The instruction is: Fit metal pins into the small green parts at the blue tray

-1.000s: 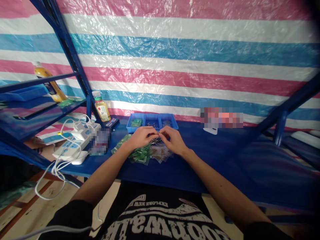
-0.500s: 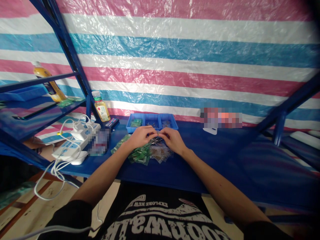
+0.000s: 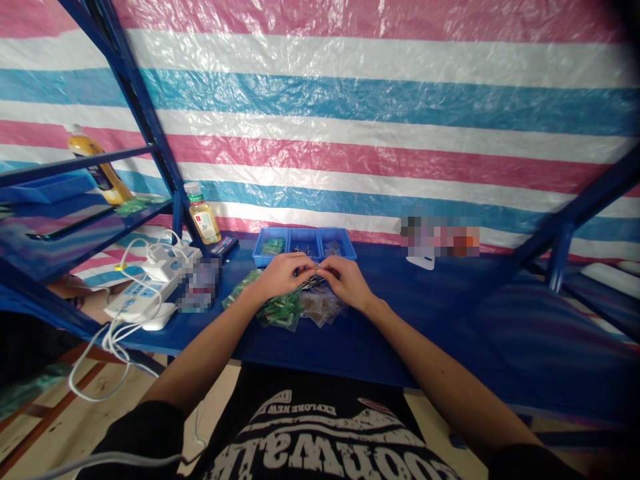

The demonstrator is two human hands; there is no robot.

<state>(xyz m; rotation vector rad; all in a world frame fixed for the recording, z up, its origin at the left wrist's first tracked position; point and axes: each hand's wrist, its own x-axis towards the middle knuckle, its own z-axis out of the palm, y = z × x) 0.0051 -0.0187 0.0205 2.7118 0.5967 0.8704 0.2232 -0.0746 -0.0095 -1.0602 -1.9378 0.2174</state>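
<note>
My left hand [image 3: 287, 275] and my right hand [image 3: 345, 279] meet at the fingertips, both pinched closed. Whatever sits between the fingers is too small to make out. Just below them lies a pile of small dark metal parts [image 3: 311, 283]. Under my left wrist spreads a heap of green packets [image 3: 280, 310]. Clear packets with brownish contents [image 3: 323, 305] lie beside it, below my right hand. Behind the hands stands a blue three-compartment tray [image 3: 256, 259], with green packets on the left, dark metal pieces in the middle and clear packets on the right.
To the left, a white power strip [image 3: 133, 300] trails tangled cables near a juice bottle [image 3: 204, 217] and a dark blue box [image 3: 225, 249]. Blue frame posts [image 3: 590, 190] slant at both sides. A white card-like piece [image 3: 421, 261] lies at the back right of the blue table [image 3: 395, 347].
My hands stay nearly in place, fingertips together. Only slight finger movement shows; the packets and tray have not moved.
</note>
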